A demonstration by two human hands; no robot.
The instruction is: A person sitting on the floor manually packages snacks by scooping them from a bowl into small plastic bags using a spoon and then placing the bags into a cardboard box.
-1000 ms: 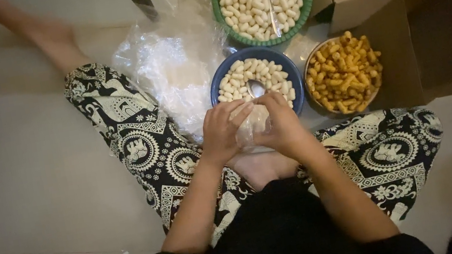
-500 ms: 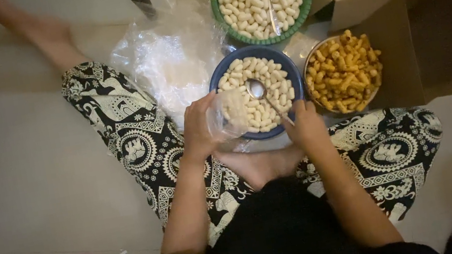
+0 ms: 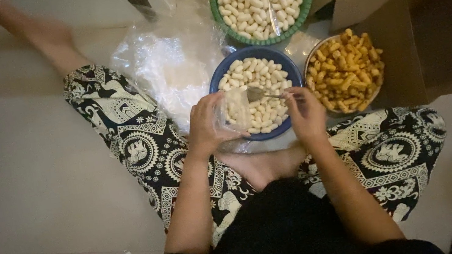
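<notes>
Swinging leftward since half a second ago, the spoon is tipping toward the small clear bag, right hand fingers clamped on its handle, left hand fingers pinching the bag over the blue bowl.

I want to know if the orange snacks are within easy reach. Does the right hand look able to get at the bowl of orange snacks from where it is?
Probably yes. The right hand sits beside the bowl of orange snacks, nothing between them, though it holds a spoon over the blue bowl.
</notes>
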